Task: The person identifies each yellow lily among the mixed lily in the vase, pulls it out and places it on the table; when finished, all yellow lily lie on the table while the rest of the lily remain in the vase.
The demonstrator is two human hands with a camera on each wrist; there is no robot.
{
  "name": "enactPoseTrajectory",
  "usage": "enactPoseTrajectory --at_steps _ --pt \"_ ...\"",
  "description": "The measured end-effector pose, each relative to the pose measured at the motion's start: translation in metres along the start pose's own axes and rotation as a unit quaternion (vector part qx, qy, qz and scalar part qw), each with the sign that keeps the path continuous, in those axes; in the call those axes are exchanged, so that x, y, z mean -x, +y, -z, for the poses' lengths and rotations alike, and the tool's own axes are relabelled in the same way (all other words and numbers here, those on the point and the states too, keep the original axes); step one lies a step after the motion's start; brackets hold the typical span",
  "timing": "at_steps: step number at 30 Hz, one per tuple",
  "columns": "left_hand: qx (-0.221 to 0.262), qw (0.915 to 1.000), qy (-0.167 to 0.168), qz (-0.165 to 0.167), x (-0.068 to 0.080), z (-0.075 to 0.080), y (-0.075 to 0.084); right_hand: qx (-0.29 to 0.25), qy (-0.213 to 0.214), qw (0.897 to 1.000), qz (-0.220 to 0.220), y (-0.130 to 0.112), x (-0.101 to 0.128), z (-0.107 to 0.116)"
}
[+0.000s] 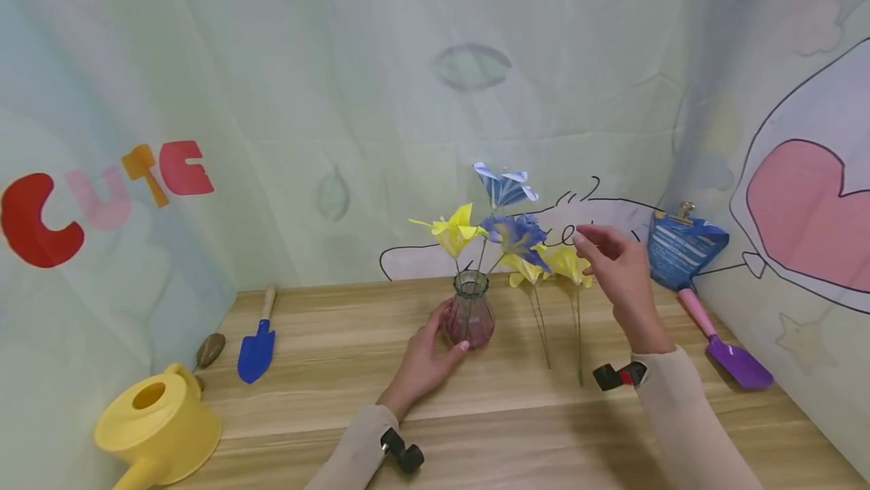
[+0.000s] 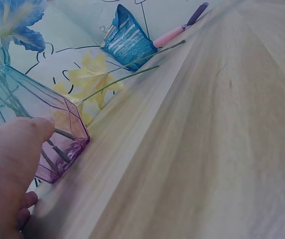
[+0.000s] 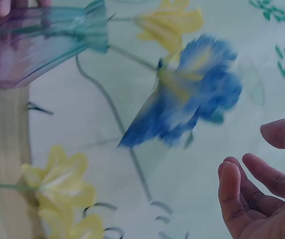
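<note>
Left hand [image 1: 423,358] grips glass vase [image 1: 474,322] low; should hold it steady. Right hand [image 1: 621,278] empty, fingers loosely bent, near ruffled blue flower [image 1: 514,235]. Yellow lilies [image 1: 566,263] between hands: best lifted by stems.

Pale green cloth backdrop [image 1: 285,82], colourful CUTE lettering [image 1: 141,163], pink heart print [image 1: 791,203], wood-grain tabletop [image 1: 326,369]
</note>
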State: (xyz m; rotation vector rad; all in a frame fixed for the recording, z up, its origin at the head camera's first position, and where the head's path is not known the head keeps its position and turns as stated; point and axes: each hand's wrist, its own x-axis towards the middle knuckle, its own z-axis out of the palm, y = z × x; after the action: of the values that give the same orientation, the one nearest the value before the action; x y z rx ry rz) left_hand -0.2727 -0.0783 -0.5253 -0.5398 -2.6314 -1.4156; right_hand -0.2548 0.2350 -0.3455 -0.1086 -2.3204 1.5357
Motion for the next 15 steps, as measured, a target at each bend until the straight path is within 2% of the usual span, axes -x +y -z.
enactPoseTrajectory --at_steps 5,9,15 --pt "0.001 0.9999 0.004 -0.016 0.0 0.0 -0.002 -0.021 -0.009 0.997 0.073 -0.031 0.017 -0.008" --pt "0.001 0.9998 0.004 -0.02 0.001 0.001 0.0 -0.031 -0.029 0.992 0.121 -0.046 0.028 -0.017" --pt "0.009 0.9997 0.007 -0.022 0.003 0.004 0.004 -0.02 -0.066 0.99 0.126 -0.053 0.038 -0.038"
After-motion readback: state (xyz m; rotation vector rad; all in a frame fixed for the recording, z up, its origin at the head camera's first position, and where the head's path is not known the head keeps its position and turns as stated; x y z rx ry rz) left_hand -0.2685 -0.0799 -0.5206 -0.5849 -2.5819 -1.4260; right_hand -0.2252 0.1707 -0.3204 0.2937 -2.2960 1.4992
